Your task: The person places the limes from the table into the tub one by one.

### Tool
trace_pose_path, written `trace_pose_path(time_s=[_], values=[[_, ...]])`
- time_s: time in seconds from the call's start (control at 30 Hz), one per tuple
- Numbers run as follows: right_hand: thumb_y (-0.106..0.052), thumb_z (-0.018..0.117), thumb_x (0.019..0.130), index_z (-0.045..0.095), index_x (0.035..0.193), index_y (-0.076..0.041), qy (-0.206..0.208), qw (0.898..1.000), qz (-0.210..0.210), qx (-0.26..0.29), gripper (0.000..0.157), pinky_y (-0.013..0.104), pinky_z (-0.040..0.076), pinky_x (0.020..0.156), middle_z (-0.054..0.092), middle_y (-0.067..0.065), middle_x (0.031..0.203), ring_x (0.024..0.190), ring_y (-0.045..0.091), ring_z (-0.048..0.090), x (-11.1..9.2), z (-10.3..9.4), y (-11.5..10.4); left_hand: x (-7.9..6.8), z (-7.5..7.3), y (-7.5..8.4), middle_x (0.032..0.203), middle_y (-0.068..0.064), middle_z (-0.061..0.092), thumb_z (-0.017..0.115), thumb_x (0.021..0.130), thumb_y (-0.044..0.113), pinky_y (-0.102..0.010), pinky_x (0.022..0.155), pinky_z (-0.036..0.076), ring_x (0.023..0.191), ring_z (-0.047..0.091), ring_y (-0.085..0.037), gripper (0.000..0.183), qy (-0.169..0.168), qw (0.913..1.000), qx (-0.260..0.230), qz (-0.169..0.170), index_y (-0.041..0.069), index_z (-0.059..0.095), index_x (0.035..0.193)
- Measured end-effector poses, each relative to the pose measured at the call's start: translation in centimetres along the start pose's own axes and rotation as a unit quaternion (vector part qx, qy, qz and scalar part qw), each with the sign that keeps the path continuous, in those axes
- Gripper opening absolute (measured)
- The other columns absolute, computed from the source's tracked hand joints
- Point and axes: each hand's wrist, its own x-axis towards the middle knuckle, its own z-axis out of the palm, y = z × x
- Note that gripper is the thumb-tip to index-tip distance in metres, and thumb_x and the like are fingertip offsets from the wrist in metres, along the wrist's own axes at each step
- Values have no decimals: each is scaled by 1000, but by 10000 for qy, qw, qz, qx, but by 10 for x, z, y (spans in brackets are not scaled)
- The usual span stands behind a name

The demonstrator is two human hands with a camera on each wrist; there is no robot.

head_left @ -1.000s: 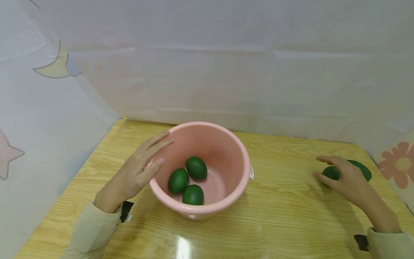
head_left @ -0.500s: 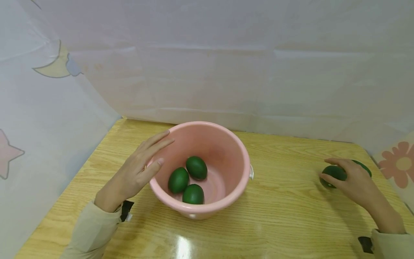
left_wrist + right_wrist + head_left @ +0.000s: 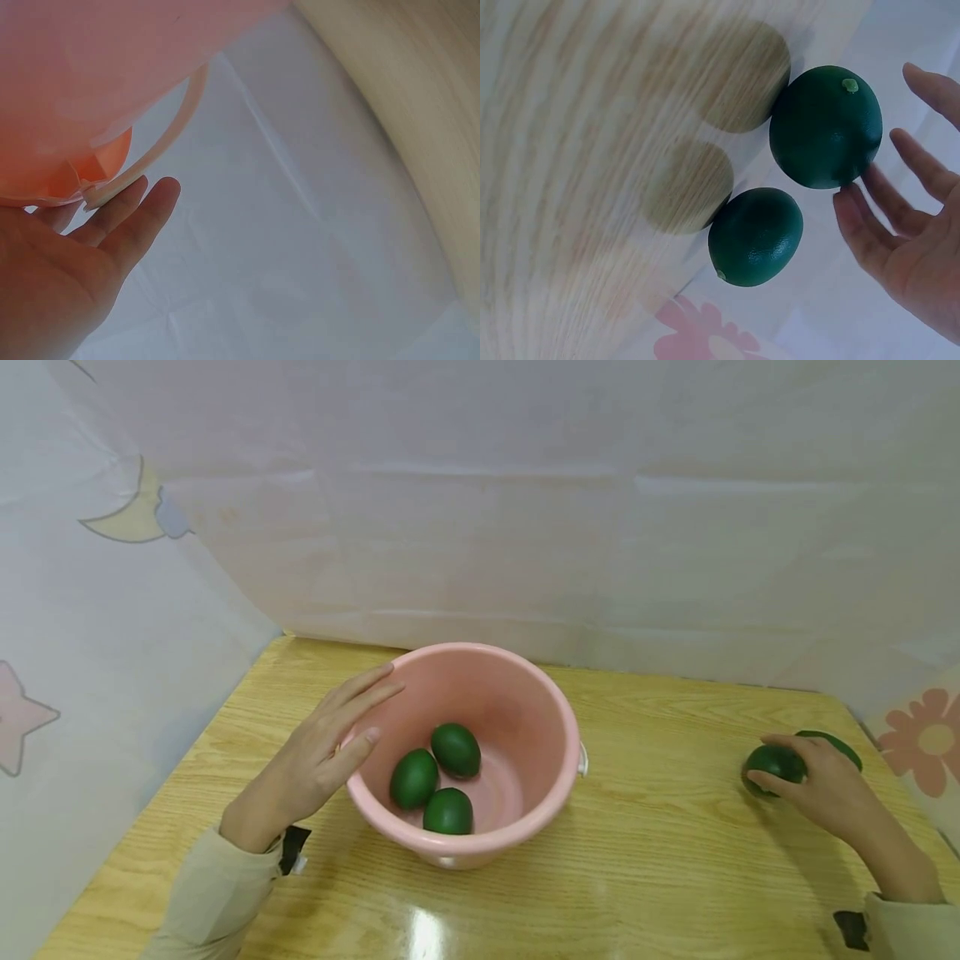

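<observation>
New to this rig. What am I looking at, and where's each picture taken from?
No machine: a person works bare-handed. The wide view comes from a head-worn camera; the other two come from a camera on each wrist. On the wooden table stands a pink bucket with three dark green fruits inside. The left hand rests on its rim. The right hand touches a fourth fruit, with a fifth fruit near it; how firmly it grips, if at all, isn't clear.

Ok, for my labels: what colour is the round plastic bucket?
The bucket is pink; the head view shows it best.
</observation>
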Motion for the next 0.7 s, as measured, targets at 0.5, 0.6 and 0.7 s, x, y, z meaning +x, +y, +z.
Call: trace_pose_path(time_s=[0.5, 0.6, 0.7], values=[[-33, 72, 91, 40, 138, 16, -95, 9999, 63, 83, 75, 67, 46, 79, 36, 46, 131, 110, 64, 43, 0, 2, -3, -1, 0, -2, 162, -3, 31, 48, 100, 15, -64, 113, 27, 149, 29, -29, 50, -33, 10000, 10, -75, 20, 44, 150], [-33, 73, 90, 40, 137, 18, -120, 9999, 66, 88, 77, 64, 51, 78, 35, 48, 129, 106, 66, 47, 0, 2, -4, 0, 1, -2, 161, -3, 32, 48, 100, 15, -64, 112, 27, 148, 30, -29, 50, -30, 10000, 13, -82, 20, 45, 150], [-31, 73, 90, 41, 136, 20, -204, 9997, 122, 97, 76, 63, 52, 77, 31, 51, 127, 107, 68, 47, -1, 1, -5, 0, 1, -2, 161, -2, 32, 48, 100, 15, -64, 112, 28, 148, 30, -29, 50, -24, 10000, 7, -89, 20, 46, 150]])
